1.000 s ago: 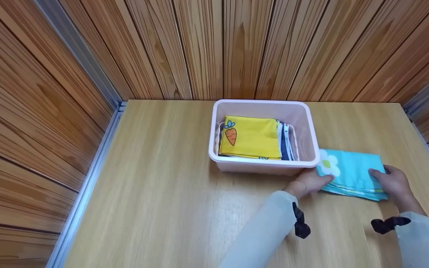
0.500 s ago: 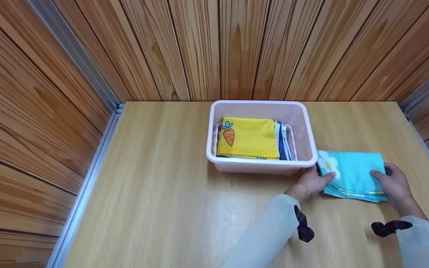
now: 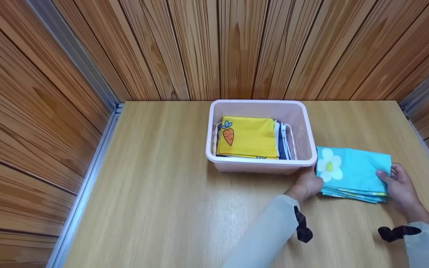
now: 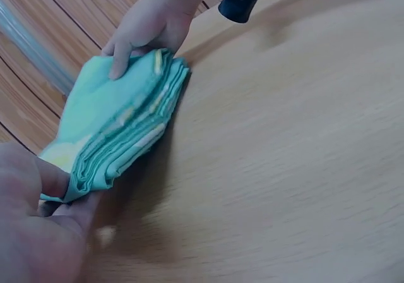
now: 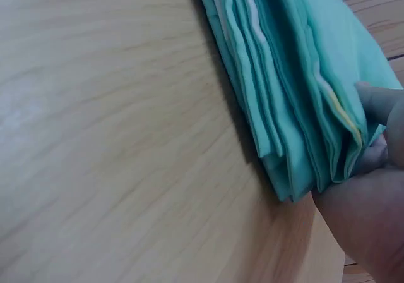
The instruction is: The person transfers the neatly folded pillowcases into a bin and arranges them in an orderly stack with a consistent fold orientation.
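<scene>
A folded turquoise cloth (image 3: 359, 167) with a white flower print lies in several layers on the table, right of the pink bin. At its left end my left hand (image 3: 307, 184) holds the near corner, close to the bin's front right corner; the left wrist view shows the thumb (image 4: 53, 179) against the layered edge. My right hand (image 3: 400, 186) pinches the right end, thumb on top and fingers behind the layers. Up close in the right wrist view, the upper layers of the cloth (image 5: 303, 93) stand slightly apart from the lower ones.
The pink plastic bin (image 3: 259, 168) stands near the back wall. Inside it lies a folded yellow cloth (image 3: 253, 137) with a carrot print, beside dark blue and white folded fabric (image 3: 283, 141). Wood-patterned panels (image 3: 237, 48) enclose the table (image 3: 155, 178) at the back and sides.
My right hand has shifted slightly right, drawing the cloth's top flatter and wider. My left thumb has slid off the flower to the left edge, so the whole flower shows.
</scene>
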Demonstrator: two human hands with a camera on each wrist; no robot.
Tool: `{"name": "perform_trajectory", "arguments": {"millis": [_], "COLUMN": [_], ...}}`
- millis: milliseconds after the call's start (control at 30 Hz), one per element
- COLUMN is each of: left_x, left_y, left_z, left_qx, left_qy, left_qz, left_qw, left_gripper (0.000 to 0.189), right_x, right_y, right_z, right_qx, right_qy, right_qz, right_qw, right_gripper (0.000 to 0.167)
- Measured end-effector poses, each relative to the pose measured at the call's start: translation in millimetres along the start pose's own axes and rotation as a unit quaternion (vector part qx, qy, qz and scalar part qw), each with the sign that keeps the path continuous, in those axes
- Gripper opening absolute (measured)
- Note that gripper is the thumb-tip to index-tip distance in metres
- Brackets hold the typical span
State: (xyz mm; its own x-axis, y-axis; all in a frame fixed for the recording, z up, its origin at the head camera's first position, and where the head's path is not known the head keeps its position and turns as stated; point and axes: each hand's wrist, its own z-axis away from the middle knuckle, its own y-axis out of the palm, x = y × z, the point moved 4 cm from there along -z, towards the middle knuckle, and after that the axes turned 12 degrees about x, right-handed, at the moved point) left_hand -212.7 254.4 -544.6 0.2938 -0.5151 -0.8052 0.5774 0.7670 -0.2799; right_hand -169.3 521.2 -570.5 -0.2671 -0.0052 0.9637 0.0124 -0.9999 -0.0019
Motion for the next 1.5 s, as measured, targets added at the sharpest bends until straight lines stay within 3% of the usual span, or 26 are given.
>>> {"name": "perform_trajectory", "arguments": {"millis": [100, 200, 400, 467, 567, 833, 1067, 1500], "left_x": [1.3, 1.5, 2.4, 3.9, 4.7, 6.9, 8.9, 2.6], "left_y": [2.7, 5.1, 9.1, 10.5, 11.0, 10.4, 9.4, 6.6], "left_z": [0.5, -0.2, -1.7, -1.6, -0.6, 2.6, 3.3, 3.5], "left_qx": [0.011, 0.016, 0.034, 0.047, 0.062, 0.072, 0.074, 0.086], "left_qy": [-0.005, -0.001, 0.022, 0.021, 0.026, 0.007, -0.008, 0.004], "left_qz": [-0.047, -0.094, -0.094, -0.087, -0.090, -0.100, -0.099, -0.069], "left_qw": [0.9988, 0.9955, 0.9948, 0.9949, 0.9937, 0.9924, 0.9923, 0.9939], "left_gripper": [0.089, 0.093, 0.083, 0.083, 0.083, 0.076, 0.075, 0.073], "right_x": [-0.9, 0.2, 2.1, 1.4, 1.0, -4.8, -6.2, -0.4], "right_y": [0.1, 2.4, 12.9, 15.2, 16.3, 13.5, 10.6, 10.8], "right_z": [0.9, 0.2, 2.5, 3.3, 3.8, 7.0, 10.5, 11.1], "right_qx": [0.005, 0.002, 0.025, 0.037, 0.060, 0.115, 0.120, 0.131], "right_qy": [0.002, 0.011, -0.010, -0.024, -0.038, -0.004, 0.013, 0.017], "right_qz": [0.008, 0.067, 0.168, 0.191, 0.220, 0.223, 0.222, 0.204], "right_qw": [0.9999, 0.9977, 0.9854, 0.9806, 0.9729, 0.9679, 0.9674, 0.9699], "right_gripper": [0.012, 0.014, 0.067, 0.073, 0.066, 0.048, 0.047, 0.048]}}
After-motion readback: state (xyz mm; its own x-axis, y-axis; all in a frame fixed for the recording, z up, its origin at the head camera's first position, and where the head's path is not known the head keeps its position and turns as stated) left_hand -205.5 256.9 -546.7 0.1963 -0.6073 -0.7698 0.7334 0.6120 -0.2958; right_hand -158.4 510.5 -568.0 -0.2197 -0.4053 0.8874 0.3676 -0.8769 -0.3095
